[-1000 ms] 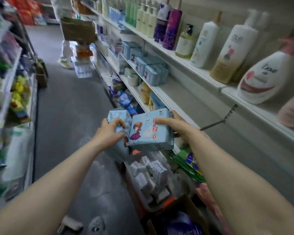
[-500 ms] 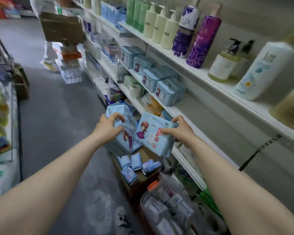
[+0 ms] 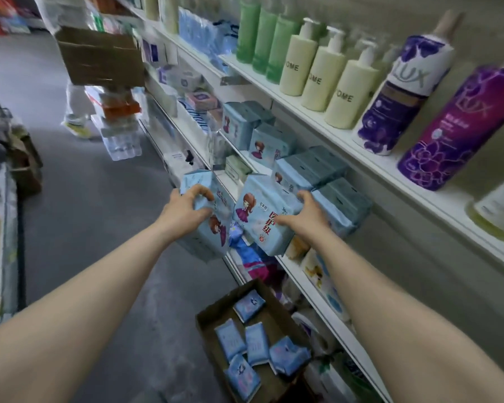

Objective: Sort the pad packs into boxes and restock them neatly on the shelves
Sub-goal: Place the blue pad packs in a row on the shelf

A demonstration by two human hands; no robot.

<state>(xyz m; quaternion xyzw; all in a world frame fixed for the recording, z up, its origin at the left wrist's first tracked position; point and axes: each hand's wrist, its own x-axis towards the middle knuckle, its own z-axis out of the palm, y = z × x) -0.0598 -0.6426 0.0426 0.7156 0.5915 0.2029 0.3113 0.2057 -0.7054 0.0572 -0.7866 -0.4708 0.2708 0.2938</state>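
Two pale blue pad packs were up in front of the middle shelf (image 3: 396,228), one in each hand. The left hand (image 3: 184,213) gripped the left pack (image 3: 207,228) by its top, and the right hand (image 3: 301,218) gripped the right pack (image 3: 262,222) by its side. To do it well, I thought each should slide in flat beside the stacked packs (image 3: 326,181), girl picture out. On the shelf above, cream bottles (image 3: 317,80) read "OME" and purple bottles (image 3: 402,97) read "LUX"
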